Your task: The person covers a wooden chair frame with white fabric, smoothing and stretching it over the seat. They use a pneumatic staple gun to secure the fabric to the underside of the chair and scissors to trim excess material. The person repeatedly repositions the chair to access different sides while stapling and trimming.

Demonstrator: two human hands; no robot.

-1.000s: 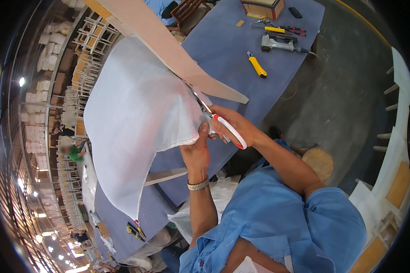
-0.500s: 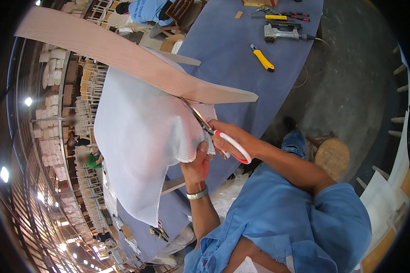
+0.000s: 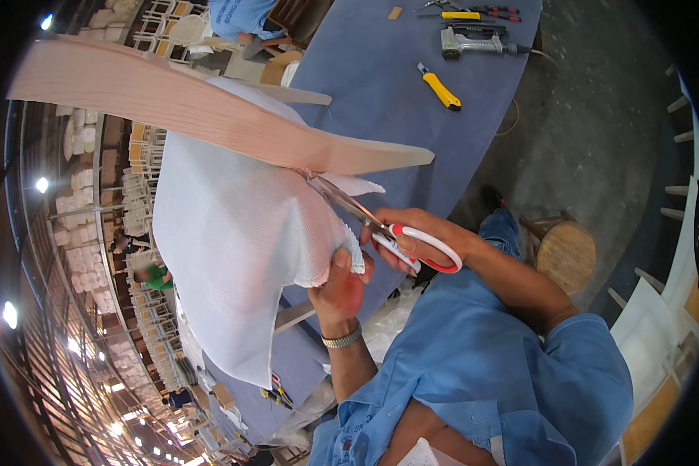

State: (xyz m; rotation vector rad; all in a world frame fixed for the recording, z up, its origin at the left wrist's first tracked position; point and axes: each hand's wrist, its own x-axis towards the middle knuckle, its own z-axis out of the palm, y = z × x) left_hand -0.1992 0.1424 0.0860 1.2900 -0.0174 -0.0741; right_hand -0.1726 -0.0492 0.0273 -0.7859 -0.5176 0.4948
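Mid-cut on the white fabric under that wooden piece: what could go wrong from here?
The left hand pinches the white fabric right beside the scissors held in the right hand, so the thumb could get nicked. The blade tips sit against the wooden piece and might scratch it. The loose fabric could bunch up, probably giving a ragged cut.

a yellow utility knife (image 3: 440,88) and a grey power tool (image 3: 474,42) lie on the blue table (image 3: 380,93); wooden stool (image 3: 565,254) beside.

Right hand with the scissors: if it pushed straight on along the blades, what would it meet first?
Most likely the white fabric where it meets the curved wooden panel; the right hand aims the scissors there, though depth is uncertain.
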